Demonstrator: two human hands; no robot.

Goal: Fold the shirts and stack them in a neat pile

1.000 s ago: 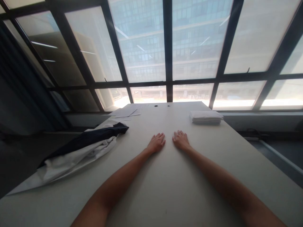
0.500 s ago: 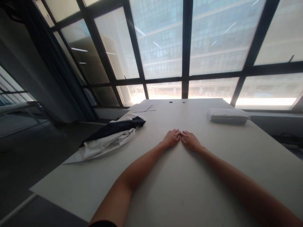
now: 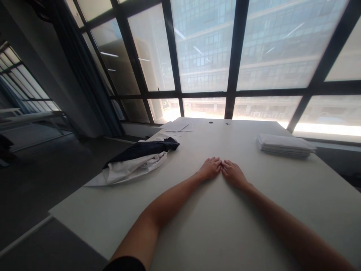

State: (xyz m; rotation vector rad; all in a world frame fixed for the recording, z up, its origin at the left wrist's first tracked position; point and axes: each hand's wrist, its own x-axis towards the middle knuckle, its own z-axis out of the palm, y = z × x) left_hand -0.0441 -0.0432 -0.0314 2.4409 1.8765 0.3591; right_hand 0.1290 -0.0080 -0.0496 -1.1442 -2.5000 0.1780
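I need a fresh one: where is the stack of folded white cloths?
In the head view the stack of folded white cloths lies on the table's far right, beyond the right hand.

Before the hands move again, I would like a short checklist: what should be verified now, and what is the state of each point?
1. Both hands free: left hand and right hand lie flat on the table, holding nothing. Ok.
2. Hands apart: their fingertips meet or nearly meet. Cannot tell.
3. Loose clothes fully on the table: the white part reaches the left edge. Cannot tell.
4. Folded white stack is tidy, at the far right, apart from the hands. Ok.
5. Papers lie flat at the far edge. Ok.
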